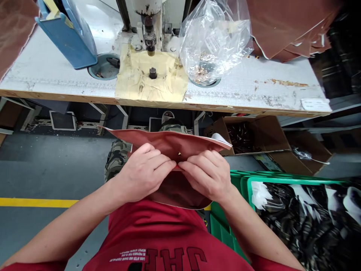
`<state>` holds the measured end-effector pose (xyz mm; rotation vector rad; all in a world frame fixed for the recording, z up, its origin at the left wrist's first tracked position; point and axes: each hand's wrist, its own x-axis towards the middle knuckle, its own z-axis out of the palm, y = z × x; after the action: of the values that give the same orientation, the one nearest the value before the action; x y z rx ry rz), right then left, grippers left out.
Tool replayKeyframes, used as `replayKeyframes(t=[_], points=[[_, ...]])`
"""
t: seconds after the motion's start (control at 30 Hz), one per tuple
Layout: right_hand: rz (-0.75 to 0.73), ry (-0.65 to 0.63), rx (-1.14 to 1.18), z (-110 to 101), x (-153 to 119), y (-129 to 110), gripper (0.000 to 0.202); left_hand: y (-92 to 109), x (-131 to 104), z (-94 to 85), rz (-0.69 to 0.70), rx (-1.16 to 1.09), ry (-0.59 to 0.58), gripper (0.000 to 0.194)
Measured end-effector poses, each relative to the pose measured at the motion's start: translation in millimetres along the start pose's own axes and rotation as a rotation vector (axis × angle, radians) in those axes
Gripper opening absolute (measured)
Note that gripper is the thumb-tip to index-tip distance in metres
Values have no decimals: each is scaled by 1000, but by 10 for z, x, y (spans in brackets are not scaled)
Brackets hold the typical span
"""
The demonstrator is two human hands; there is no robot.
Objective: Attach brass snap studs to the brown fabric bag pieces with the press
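A reddish-brown leather piece (pixel 158 138) is held over my lap, below the table's front edge. My left hand (pixel 148 171) grips it from the left and my right hand (pixel 207 173) from the right, with the fingertips of both nearly meeting at the middle. Just above the fingertips, a small gold-coloured metal stud (pixel 179 154) shows on the leather. The lower part of the piece hangs below my hands against my red shirt. Beyond it, on the table, a press (pixel 150 34) points down over a small dark post (pixel 152 73) set amid yellowish tape (pixel 132 81).
The white table (pixel 242 90) bears a blue bin (pixel 69 41), a clear plastic bag (pixel 214 37) over a cup of small metal parts, and stacked brown leather (pixel 282 26). At right below are cardboard boxes (pixel 270 131) and a green crate (pixel 245 188) of dark pieces.
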<state>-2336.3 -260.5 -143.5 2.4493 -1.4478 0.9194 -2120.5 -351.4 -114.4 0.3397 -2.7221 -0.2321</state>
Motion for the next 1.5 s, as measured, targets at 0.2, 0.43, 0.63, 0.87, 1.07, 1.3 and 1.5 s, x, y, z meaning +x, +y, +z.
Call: replayKeyframes(t=[0.2, 0.43, 0.63, 0.87, 1.07, 1.3, 1.5], points=[[-64, 80, -89, -52, -104, -103, 23, 39, -86, 6, 127, 70, 115, 17], [8, 35, -57, -34, -76, -147, 19, 3, -97, 34, 120, 3, 65, 23], [242, -200, 198, 61, 58, -46, 7, -151, 2, 130, -194, -367, -149, 18], [749, -384, 897, 53, 376, 234, 22, -432, 295, 34, -650, -1075, -273, 23], [861, -365, 1178, 81, 397, 208, 31, -411, 270, -30, -700, -1178, -242, 34], [890, -359, 1272, 106, 389, 161, 33, -393, 230, -58, -724, -1182, -248, 36], [898, -361, 1300, 90, 395, 149, 34, -405, 203, -61, -704, -1186, -257, 39]])
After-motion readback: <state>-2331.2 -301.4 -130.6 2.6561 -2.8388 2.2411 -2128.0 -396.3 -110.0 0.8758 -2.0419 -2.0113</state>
